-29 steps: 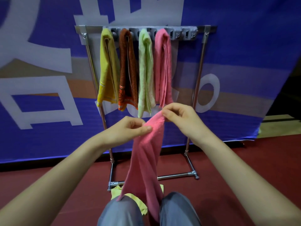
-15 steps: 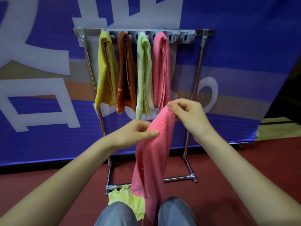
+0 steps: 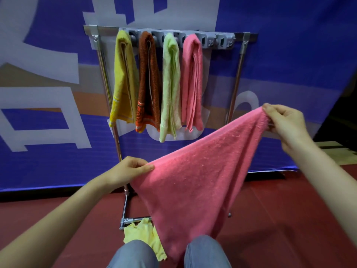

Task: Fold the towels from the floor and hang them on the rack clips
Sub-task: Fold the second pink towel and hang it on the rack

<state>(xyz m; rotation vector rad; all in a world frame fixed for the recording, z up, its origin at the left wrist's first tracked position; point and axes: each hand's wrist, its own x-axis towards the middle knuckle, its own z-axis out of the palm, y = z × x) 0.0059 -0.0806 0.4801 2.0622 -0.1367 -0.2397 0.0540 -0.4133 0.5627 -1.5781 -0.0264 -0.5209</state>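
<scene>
A pink towel [image 3: 197,182] is spread out between my hands in front of the rack. My left hand [image 3: 127,171] pinches its lower left corner. My right hand [image 3: 282,122] pinches its upper right corner, higher and farther right. The towel's bottom hangs down between my knees. On the metal rack [image 3: 237,78], folded towels hang from the grey clip bar [image 3: 216,41]: yellow [image 3: 123,80], rust orange [image 3: 147,80], light green [image 3: 170,84] and pink [image 3: 192,78]. The two clips at the right end hold nothing. A pale yellow towel [image 3: 143,236] lies crumpled on the floor by the rack's foot.
A blue banner [image 3: 289,55] with white shapes stands right behind the rack. The floor [image 3: 289,219] is dark red. My knees [image 3: 206,252] in grey trousers are at the bottom edge. The rack's base bar [image 3: 135,219] lies on the floor near the yellow towel.
My hands have moved apart, the right one up and right, the left one down and left. The pink towel went from a bunched hanging strip to a wide spread sheet.
</scene>
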